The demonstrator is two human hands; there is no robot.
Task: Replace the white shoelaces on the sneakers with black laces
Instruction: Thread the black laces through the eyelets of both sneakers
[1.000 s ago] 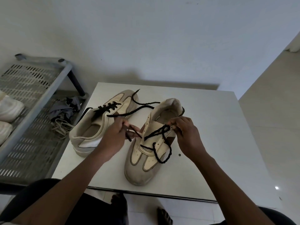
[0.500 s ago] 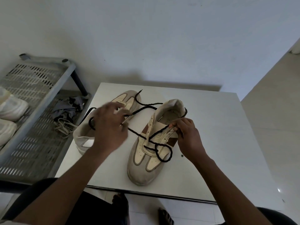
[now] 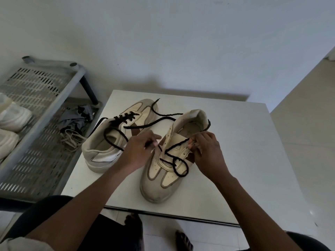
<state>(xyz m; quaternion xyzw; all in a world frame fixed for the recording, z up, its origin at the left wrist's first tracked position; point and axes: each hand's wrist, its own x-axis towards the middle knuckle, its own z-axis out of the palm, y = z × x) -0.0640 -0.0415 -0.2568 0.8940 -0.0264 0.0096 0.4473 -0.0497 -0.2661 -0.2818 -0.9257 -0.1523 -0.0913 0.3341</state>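
The right hand (image 3: 208,151) pinched a strand of the thin black woven lace (image 3: 178,144) between thumb and fingertips, closed on it at the right-hand row of eyelets, right of centre in the frame. The left hand (image 3: 135,153) was also drawn shut, its fingertips nipping the lace's other run at the left-hand row, though the exact hold blurred there. Both worked over the near cream leather sneaker with tan suede toe (image 3: 163,171), which lay toe toward the bottom of the frame on the small white square table (image 3: 244,169); only its lower eyelets were threaded, with a slack loop over the vamp.

The second cream sneaker (image 3: 110,144), left of centre, looked already laced in black, its ends trailing loose. A tangle of pale, off-white laces (image 3: 72,139) lay on the grey perforated metal rack (image 3: 36,142) at the left edge.

The step appeared to be lacing sneaker 2 of 2. Next would call for feeding a tip through the next free eyelet, then drawing out the slack evenly.
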